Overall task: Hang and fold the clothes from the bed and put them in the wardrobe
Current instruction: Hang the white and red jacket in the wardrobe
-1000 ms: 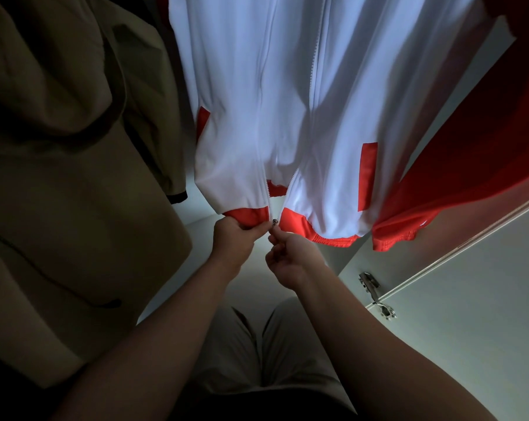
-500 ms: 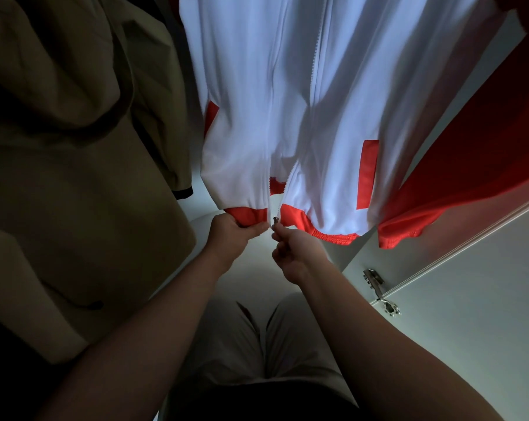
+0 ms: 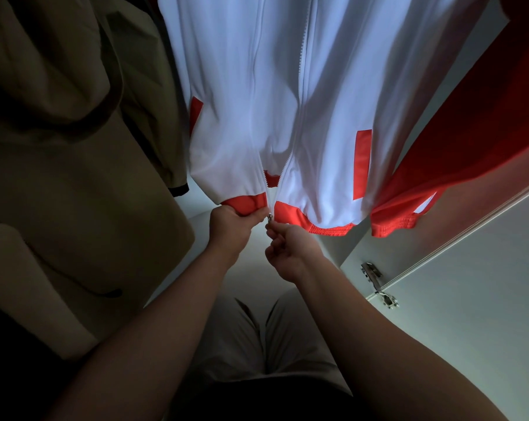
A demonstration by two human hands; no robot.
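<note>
A white jacket with red hem and red sleeves (image 3: pixel 318 101) hangs in the wardrobe, its front zip parted at the bottom. My left hand (image 3: pixel 231 227) pinches the red hem of the left front panel. Just right of it, my right hand (image 3: pixel 290 250) holds the small metal zip pull (image 3: pixel 269 218) at the bottom of the zip, fingers closed on it. The hanger and the rail are out of view.
A beige hooded coat (image 3: pixel 59 177) hangs close on the left, touching the jacket's side. The white wardrobe door (image 3: pixel 469 314) with a metal hinge (image 3: pixel 377 284) stands open at the right. The wardrobe floor (image 3: pixel 257 268) lies pale below the clothes.
The hands and the jacket's hem have stayed together at the zip's bottom; the view has shifted slightly, and the right hand sits a little lower under the pull.
</note>
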